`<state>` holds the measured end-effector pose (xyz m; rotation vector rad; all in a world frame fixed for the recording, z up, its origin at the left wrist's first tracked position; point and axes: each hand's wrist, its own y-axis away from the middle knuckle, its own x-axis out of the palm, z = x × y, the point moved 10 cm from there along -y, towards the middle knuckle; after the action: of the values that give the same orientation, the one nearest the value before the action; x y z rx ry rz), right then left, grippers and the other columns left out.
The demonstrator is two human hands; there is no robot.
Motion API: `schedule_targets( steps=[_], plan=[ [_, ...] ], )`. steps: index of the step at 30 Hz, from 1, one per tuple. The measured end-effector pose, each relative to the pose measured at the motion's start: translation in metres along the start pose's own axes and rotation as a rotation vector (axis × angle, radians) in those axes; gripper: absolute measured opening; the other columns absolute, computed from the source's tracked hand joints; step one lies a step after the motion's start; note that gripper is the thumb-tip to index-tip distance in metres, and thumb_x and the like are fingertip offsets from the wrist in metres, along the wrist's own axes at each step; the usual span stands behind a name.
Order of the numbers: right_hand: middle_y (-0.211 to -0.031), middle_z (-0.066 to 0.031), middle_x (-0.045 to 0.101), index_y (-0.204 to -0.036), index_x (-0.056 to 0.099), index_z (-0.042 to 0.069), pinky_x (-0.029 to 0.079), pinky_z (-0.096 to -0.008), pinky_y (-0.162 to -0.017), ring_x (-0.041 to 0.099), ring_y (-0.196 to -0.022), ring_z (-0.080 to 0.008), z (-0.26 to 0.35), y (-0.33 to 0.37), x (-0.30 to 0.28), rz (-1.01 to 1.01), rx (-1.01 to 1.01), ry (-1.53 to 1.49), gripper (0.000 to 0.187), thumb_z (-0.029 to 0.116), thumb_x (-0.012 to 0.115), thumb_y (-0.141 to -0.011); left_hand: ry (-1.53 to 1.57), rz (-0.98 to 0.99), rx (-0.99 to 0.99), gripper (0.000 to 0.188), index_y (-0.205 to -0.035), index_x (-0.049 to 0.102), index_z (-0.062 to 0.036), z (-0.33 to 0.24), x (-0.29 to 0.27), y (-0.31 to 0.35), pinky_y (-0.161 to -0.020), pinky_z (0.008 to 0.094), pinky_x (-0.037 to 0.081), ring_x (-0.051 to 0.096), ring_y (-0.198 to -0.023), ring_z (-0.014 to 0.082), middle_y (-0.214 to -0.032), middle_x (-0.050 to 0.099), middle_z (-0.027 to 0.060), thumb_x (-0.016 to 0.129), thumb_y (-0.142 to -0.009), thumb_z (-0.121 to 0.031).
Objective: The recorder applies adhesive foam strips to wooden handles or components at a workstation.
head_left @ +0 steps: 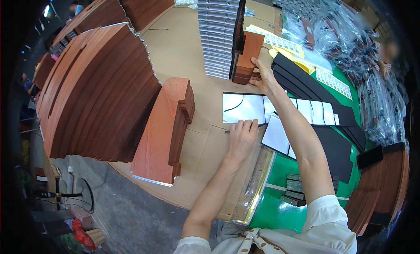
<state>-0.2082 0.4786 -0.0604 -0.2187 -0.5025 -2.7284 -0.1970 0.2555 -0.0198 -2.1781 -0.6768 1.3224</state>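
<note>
My right hand point(262, 76) reaches forward and grips the right side of a small stack of reddish-brown wood-grain pieces point(251, 48), its thumb on the upper part and fingers lower down. That stack stands against a tall pile of silver ribbed metal pieces point(216, 39). Nearer to me, my left hand point(243, 138) is closed, knuckles up, at the lower edge of a white-faced sheet point(240, 107) with a curved black line on it. A thin dark stick-like thing point(226, 132) pokes out beside its fingers; the rest is hidden.
Large curved stacks of brown wood-grain panels point(100, 87) stand on the left, with a smaller brown stack point(153, 135) beside them on cardboard point(205, 166). Black sheets point(315, 87) lie right on a green surface point(284, 214), near metal blocks point(294, 190) and plastic-bagged parts point(337, 30).
</note>
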Motion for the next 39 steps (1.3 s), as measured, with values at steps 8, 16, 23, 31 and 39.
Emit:
schedule_targets(
  steps=[8, 16, 23, 31, 39],
  plan=[
    [-0.109, -0.0237, 0.049, -0.128, 0.042, -0.005, 0.044, -0.0412, -0.089, 0.052, -0.097, -0.0282, 0.001, -0.013, -0.004, -0.014, 0.012, 0.203, 0.072, 0.048, 0.064, -0.083, 0.03, 0.011, -0.037, 0.034, -0.106, 0.062, -0.0011, 0.004, 0.001, -0.001, -0.068, 0.0354, 0.041, 0.053, -0.078, 0.0238, -0.086, 0.056, 0.0065, 0.058, -0.073, -0.002],
    [-0.138, -0.0241, 0.035, -0.134, 0.033, -0.008, 0.035, -0.0502, -0.103, 0.045, -0.12, -0.0351, -0.001, -0.02, -0.005, 0.085, -0.01, 0.277, 0.077, 0.048, 0.058, -0.088, 0.011, -0.007, -0.018, 0.026, -0.101, 0.061, -0.0047, -0.001, -0.001, 0.002, -0.066, 0.0347, 0.04, 0.052, -0.077, 0.0219, -0.083, 0.055, 0.0051, 0.061, -0.076, -0.007],
    [-0.145, -0.0239, 0.024, -0.145, 0.016, 0.004, 0.026, -0.052, -0.109, 0.029, -0.134, -0.0367, 0.04, 0.06, -0.002, 0.115, -0.045, 0.435, 0.074, 0.055, 0.034, -0.096, -0.009, 0.075, 0.026, 0.036, -0.113, 0.058, -0.0061, -0.007, 0.004, 0.009, -0.074, 0.04, 0.04, 0.055, -0.084, 0.0233, -0.09, 0.058, 0.006, 0.062, -0.077, -0.007],
    [-0.119, -0.0133, 0.06, -0.131, 0.048, 0.0, 0.045, -0.0304, -0.093, 0.057, -0.11, -0.0193, 0.151, 0.271, -0.076, 0.503, -0.504, 1.317, 0.051, 0.037, 0.051, -0.095, -0.126, -0.119, 0.162, 0.031, -0.109, 0.062, -0.0102, 0.0, -0.02, 0.001, -0.078, 0.0395, 0.037, 0.057, -0.091, 0.0189, -0.098, 0.063, 0.0037, 0.06, -0.079, -0.005],
    [-0.122, -0.0121, 0.058, -0.13, 0.047, -0.002, 0.043, -0.0305, -0.094, 0.054, -0.114, -0.0185, 0.071, 0.422, -0.332, -0.189, -0.224, 0.878, 0.044, 0.027, 0.05, -0.097, 0.606, 0.162, -0.411, 0.029, -0.116, 0.057, -0.0004, -0.057, -0.02, 0.051, -0.083, 0.0327, 0.045, 0.057, -0.101, 0.0198, -0.106, 0.062, 0.0111, 0.055, -0.089, -0.011]
  ],
)
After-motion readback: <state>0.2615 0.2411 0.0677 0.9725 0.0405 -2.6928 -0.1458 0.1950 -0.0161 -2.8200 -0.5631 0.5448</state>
